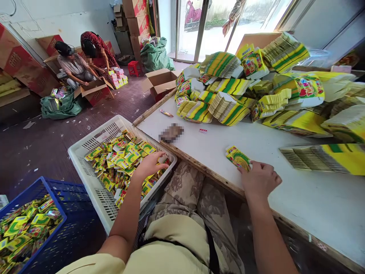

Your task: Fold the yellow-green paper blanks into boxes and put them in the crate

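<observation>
My right hand grips the near end of a small yellow-and-green carton between thumb and fingers, just above the white tabletop. My left hand hovers over a white plastic basket, its thumb and fingers apart and nothing visible between them. Many small yellow-and-green packs fill that basket in a loose heap. On the table's far side lie stacked bundles of flat yellow-and-green cartons. One more row of flat cartons lies to the right of my right hand.
A blue crate of similar packs stands at lower left. A small wrapped stick, a red label and a blurred item lie near the table edge. Two people work by an open cardboard box on the floor.
</observation>
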The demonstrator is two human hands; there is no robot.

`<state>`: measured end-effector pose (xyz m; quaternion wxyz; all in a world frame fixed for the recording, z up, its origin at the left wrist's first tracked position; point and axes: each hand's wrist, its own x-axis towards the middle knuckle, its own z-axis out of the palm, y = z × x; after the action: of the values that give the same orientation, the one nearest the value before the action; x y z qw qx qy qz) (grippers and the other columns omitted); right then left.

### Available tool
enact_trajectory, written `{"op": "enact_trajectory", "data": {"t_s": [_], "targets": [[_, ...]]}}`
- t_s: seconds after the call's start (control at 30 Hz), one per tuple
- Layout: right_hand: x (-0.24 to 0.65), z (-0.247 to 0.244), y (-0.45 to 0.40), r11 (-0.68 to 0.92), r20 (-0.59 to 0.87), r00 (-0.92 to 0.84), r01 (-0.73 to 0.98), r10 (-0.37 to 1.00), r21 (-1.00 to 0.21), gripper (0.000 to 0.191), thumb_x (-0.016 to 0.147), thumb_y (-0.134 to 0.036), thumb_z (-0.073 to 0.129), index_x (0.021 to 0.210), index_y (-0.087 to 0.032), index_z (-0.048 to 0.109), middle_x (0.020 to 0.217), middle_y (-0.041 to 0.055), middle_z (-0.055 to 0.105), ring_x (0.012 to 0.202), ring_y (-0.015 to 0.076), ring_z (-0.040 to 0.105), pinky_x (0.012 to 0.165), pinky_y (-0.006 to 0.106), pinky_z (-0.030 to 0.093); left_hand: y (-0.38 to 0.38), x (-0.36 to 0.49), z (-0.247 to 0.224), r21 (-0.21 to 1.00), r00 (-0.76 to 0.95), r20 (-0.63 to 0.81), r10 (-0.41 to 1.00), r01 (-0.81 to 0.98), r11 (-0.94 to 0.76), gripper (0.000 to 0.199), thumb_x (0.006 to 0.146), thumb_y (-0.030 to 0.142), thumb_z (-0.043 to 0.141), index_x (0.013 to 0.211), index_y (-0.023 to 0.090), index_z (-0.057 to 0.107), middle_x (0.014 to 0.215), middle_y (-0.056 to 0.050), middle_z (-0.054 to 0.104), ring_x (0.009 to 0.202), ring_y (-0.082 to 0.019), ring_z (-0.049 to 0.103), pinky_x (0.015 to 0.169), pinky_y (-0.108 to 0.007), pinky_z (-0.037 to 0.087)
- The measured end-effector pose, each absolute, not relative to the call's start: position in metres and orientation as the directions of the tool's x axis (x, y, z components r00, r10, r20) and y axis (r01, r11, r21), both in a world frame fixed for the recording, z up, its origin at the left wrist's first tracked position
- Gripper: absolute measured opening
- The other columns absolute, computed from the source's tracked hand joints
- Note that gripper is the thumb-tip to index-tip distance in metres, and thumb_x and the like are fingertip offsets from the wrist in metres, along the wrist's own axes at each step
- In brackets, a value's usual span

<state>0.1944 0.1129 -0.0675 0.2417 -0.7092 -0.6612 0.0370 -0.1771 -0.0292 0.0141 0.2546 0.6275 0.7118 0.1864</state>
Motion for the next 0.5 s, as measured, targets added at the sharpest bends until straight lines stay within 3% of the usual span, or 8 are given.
{"op": "enact_trajectory", "data": {"t_s": [0.1, 0.23, 0.5], "targets": [[0.195, -0.067, 0.110, -0.096, 0.224, 0.175, 0.941, 0.959, -0.326, 0.024, 0.082, -0.030, 0.068, 0.094, -0.010, 0.073, 0.101, 0.0237, 0.065, 0.103, 0.0400, 0.055, 0.088, 0.051, 0.028, -0.029, -0.179, 0.012, 0.598, -0.092, -0.133, 0.987, 0.787, 0.154, 0.057, 0.084, 0.042, 0.070, 0.134, 0.018, 0.057, 0.136, -0.013, 0.064, 0.126, -0.029, 0.060, 0.104, -0.040, 0.049], [0.192, -0.063, 0.111, -0.145, 0.144, 0.186, 0.956, 0.972, -0.257, 0.034, 0.085, -0.035, 0.068, 0.102, -0.006, 0.071, 0.104, 0.0286, 0.064, 0.103, 0.0403, 0.056, 0.084, 0.048, 0.028, -0.029, -0.179, 0.011, 0.595, -0.101, -0.130, 0.986, 0.788, 0.159, 0.056, 0.084, 0.042, 0.070, 0.134, 0.019, 0.057, 0.134, -0.012, 0.065, 0.125, -0.028, 0.061, 0.105, -0.041, 0.048], [0.184, -0.052, 0.111, -0.155, 0.038, 0.170, 0.956, 0.985, -0.251, 0.033, 0.094, -0.029, 0.056, 0.117, -0.007, 0.062, 0.110, 0.0270, 0.065, 0.102, 0.0349, 0.058, 0.080, 0.041, 0.034, -0.028, -0.175, 0.010, 0.597, -0.096, -0.145, 0.985, 0.785, 0.165, 0.056, 0.085, 0.041, 0.070, 0.134, 0.018, 0.057, 0.133, -0.013, 0.066, 0.123, -0.029, 0.062, 0.106, -0.042, 0.047]]}}
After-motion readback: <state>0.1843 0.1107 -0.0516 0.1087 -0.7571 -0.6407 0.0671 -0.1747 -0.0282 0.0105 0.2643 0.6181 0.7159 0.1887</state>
